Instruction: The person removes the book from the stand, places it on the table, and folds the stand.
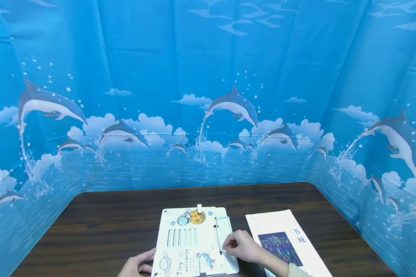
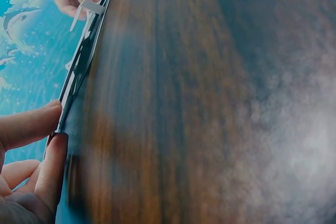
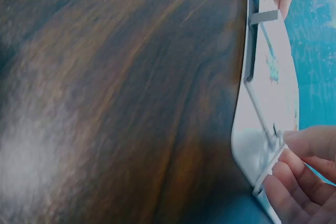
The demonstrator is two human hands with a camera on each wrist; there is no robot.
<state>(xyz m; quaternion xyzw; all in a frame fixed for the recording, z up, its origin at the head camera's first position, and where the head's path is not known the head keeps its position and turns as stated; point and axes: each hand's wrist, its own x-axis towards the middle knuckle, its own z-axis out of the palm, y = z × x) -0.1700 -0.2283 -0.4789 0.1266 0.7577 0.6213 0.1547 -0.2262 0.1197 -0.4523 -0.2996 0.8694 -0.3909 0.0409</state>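
Observation:
A white book stand (image 1: 208,231) printed "Tiny universe" lies on the table, with slots, an astronaut, a planet and a rocket on it. My left hand (image 1: 136,265) pinches its left edge between thumb and fingers; the left wrist view shows this grip (image 2: 31,150) with the board nearly edge-on. At the board's right side my right hand (image 1: 242,245) pinches the end of a thin wire support (image 3: 268,170). In the right wrist view that wire stands off the board's surface, partly hidden by my fingers (image 3: 302,182). A small white clip (image 1: 199,209) sticks up at the top edge.
To the right of the stand lies a white booklet (image 1: 306,252) with a dark colourful picture and handwriting, partly behind my right forearm. The dark wooden table (image 1: 100,231) meets a blue dolphin-print curtain (image 1: 152,77) at the back and sides.

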